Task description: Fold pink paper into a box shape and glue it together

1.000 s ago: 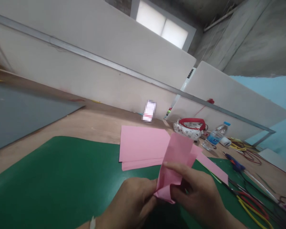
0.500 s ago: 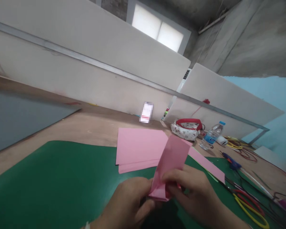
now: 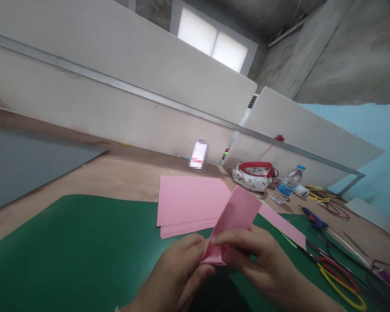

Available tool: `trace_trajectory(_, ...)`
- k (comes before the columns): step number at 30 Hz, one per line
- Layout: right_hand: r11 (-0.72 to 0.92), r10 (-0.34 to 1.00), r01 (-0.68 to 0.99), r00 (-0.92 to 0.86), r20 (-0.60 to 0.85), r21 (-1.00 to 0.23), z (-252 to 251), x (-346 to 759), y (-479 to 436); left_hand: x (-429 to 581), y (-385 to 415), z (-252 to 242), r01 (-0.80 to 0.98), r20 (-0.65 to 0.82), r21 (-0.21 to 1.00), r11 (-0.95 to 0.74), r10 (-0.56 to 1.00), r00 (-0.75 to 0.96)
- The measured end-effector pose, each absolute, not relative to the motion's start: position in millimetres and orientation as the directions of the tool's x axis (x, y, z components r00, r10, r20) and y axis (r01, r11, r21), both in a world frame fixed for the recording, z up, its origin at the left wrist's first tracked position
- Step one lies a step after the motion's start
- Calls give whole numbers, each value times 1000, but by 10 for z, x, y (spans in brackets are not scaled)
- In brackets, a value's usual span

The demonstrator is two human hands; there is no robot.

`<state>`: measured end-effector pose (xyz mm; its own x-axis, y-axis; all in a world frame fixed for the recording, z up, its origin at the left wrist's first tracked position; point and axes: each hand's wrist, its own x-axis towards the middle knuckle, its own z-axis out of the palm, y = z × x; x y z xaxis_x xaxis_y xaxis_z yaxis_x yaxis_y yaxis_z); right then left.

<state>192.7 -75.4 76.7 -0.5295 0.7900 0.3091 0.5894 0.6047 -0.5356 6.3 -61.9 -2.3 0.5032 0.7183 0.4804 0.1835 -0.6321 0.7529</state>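
Fingers of the left hand (image 3: 173, 271) and right hand (image 3: 263, 260) clamp the lower end of the folded pink paper (image 3: 237, 212), tilted above the green mat (image 3: 94, 247); pink sheets (image 3: 188, 201) lie behind, a bottle (image 3: 286, 187) farther right.

Green mat (image 3: 84, 242) open left of hands (image 3: 173, 266) (image 3: 264, 258); scissors (image 3: 344, 284) obstruct right.

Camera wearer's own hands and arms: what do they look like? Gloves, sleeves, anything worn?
Left hand: bare, ungloved, no ring visible; a thin pale sliver shows near the wrist at the lower picture edge, too cut off to identify. Right hand: likewise ungloved, no ring visible; no sleeve over most of the right forearm in view.
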Motion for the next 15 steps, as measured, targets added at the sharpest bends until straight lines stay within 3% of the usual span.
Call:
trace_trajectory(6, 611, 791, 676, -505, 346, -412, 692, 1893, -763, 95, -629, 42, 140, 448, 807, -573, 750, 487)
trace_trajectory(9, 670, 707, 663, -432, 560, -334, 713, 1903, -740, 93, -624, 64, 86, 416, 866, -493, 805, 424)
trace_trajectory(13, 699, 477, 695, -274, 835, -171, 859, 2053, -701, 61, -627, 63, 71, 270, 952, -297, 928, 256)
trace_trajectory(15, 674, 476, 706, -189, 859, -218, 889, 2168, -678, 52, -633, 59, 60, 189, 977, -203, 964, 185)
